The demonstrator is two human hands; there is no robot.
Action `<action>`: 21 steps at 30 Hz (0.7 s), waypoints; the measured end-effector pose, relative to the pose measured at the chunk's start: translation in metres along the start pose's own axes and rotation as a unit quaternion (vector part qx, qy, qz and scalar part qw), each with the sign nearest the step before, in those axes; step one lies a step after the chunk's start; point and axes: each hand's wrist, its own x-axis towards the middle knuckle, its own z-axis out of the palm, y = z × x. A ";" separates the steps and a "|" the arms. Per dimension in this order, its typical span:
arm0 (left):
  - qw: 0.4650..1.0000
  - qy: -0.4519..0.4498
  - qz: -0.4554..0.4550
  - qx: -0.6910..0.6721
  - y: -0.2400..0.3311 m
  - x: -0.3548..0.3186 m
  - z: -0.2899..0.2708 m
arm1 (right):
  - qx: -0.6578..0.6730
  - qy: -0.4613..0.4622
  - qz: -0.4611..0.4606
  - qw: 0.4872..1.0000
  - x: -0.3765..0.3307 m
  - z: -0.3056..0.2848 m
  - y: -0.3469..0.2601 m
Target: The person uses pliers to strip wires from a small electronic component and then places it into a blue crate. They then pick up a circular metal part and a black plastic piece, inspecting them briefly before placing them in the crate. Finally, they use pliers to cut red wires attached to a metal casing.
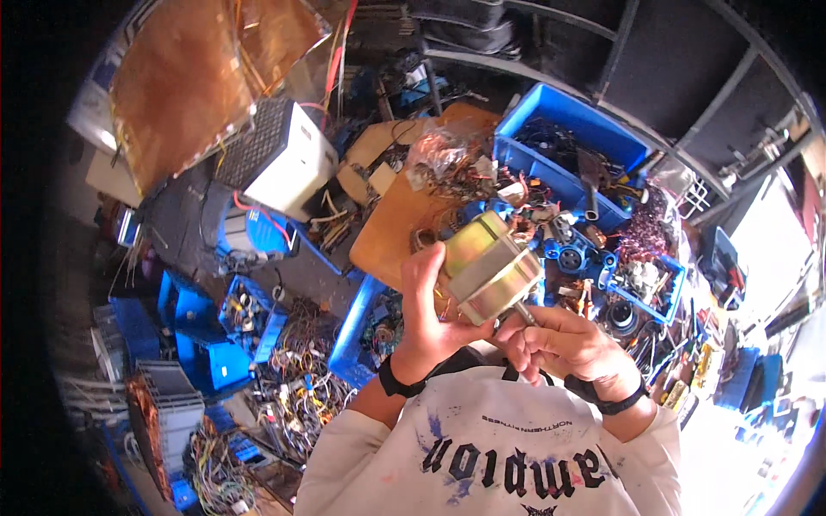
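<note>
The yellowish metal motor sits just above the middle of the frame's lower half, held up in front of your shirt and tilted, its thin shaft pointing down toward the lower right. For steady handling, let your left hand bear the weight and brace the body, so the right hand has only the shaft to mind. Work the shaft in line with its own axis rather than prying it sideways, and mind the squared metal edges near your thumb.

Your left grip is clamped on the motor: the thumb stands along its left side, with the palm below; the other fingers are mostly hidden behind it. Your right grip is drawn together around the shaft's end, just below the body; how firmly it pinches, you cannot tell from here.

Beyond the motor, the brown surface shows behind it toward the upper left. A big blue bin stands at the upper right, a heap of tangled wires lies at the lower left, and a white box stands at the upper left.
</note>
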 end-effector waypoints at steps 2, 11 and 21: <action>0.997 -0.027 0.078 0.002 0.002 0.005 0.006 | 0.028 0.032 0.016 0.999 -0.014 0.000 -0.006; 0.978 -0.109 0.143 -0.105 0.014 0.037 0.011 | -0.259 0.192 -0.218 0.921 -0.015 -0.005 0.034; 0.939 -0.212 0.110 -0.246 0.040 0.058 -0.013 | -0.077 0.120 -0.325 0.935 0.014 -0.028 0.084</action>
